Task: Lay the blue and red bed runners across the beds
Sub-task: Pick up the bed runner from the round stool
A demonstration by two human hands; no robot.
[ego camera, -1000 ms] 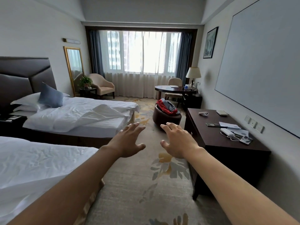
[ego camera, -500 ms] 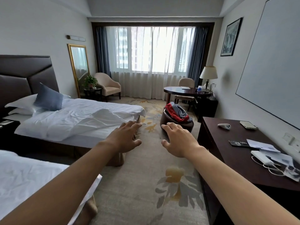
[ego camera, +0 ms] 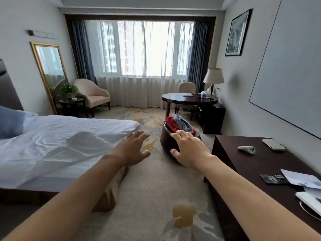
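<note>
Reaching both hands toward the runners heaped on the stool.

Left hand (ego camera: 132,150) and right hand (ego camera: 188,149) stretch forward, fingers spread apart and holding nothing, likely readying to lift the fabric. The runners (ego camera: 179,125) lie crumpled, red and blue-grey folds tangled together, on the round dark stool (ego camera: 166,139) at 12 o'clock, just beyond the right fingertips. The bed (ego camera: 60,145) at 9 o'clock shows only rumpled white sheets.

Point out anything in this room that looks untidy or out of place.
The bed has a rumpled white duvet with a raised fold near its foot. The red and blue-grey runners lie bundled on the round stool, not laid out. Both hands are empty.
</note>
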